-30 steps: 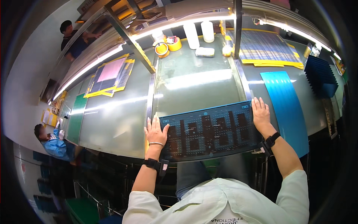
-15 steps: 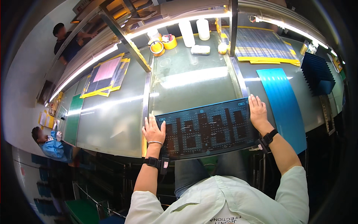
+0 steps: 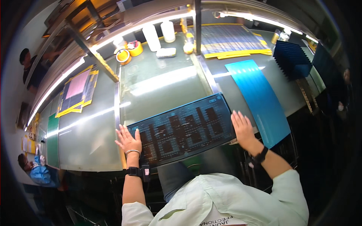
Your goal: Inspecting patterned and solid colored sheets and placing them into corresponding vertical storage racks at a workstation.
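A dark printed circuit board panel (image 3: pixel 183 130) with blue edges and rows of rectangular patterns lies at the near edge of the lit table, slightly overhanging it. My left hand (image 3: pixel 129 143) rests flat at its left end, fingers spread, the tips pointing away from me. At the right end, my right hand (image 3: pixel 245 130) lies against the side edge with fingers stretched out and close together. Neither hand is wrapped round the panel. To the right of my right hand lies a long bright blue sheet (image 3: pixel 258 100).
Tape rolls (image 3: pixel 123 55), white bottles (image 3: pixel 151 37) and a small flat case (image 3: pixel 166 52) stand at the back. Yellow-edged films (image 3: pixel 233 39) lie far right, beside a black ribbed rack (image 3: pixel 292 60). More films (image 3: pixel 77 88) lie left; a person in blue (image 3: pixel 41 174) is beyond.
My right hand has slid from the panel's far right corner down its right edge toward me. My left hand stays at the left end with fingers more spread. The view has turned right.
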Tool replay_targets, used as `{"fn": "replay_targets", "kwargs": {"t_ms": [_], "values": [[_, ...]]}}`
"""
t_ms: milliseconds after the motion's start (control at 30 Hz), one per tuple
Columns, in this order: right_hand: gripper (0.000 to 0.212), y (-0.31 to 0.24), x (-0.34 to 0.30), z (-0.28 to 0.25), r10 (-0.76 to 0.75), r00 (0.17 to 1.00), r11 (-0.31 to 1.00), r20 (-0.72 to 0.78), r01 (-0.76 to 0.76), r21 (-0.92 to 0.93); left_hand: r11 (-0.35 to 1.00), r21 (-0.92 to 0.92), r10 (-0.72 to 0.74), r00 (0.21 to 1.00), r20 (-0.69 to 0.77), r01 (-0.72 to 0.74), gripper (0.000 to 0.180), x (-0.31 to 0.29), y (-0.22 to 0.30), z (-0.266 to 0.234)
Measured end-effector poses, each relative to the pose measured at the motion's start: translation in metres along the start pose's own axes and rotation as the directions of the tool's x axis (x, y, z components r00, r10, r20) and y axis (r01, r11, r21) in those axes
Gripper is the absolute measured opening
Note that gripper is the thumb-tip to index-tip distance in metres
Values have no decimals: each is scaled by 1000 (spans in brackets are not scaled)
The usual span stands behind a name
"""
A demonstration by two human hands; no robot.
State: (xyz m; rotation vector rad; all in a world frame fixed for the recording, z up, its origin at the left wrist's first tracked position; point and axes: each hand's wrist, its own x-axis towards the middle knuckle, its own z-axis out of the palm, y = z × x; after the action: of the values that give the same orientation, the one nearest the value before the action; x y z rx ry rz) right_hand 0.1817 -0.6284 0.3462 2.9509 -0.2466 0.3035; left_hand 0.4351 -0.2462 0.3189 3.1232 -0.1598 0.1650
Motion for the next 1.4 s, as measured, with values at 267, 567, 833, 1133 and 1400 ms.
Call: {"fn": "replay_targets", "kwargs": {"t_ms": [267, 567, 833, 1133, 1400], "values": [[50, -20, -72, -34, 93, 996, 995, 4, -94, 31, 999, -35, 14, 994, 106, -10, 78, -11, -7, -6], [21, -10, -106, -20, 465, 613, -346, 639, -538, 769, 918, -368, -248, 936, -249, 145, 55, -165, -77, -10], [29, 2, -68, -35, -248, 674, -362, 696, -730, 579, -344, -814, -430, 692, 580, 469, 31, -121, -75, 0], [44, 78, -66, -128, 249, 965, -753, 82, 140, 643, -556, -829, 338, 896, -289, -57, 74, -18, 42, -196], [23, 184, 132, -220, 413, 868, -672, -275, 494, 552, 360, -369, 923, 386, 5, -857, 76, -69, 156, -113]]}}
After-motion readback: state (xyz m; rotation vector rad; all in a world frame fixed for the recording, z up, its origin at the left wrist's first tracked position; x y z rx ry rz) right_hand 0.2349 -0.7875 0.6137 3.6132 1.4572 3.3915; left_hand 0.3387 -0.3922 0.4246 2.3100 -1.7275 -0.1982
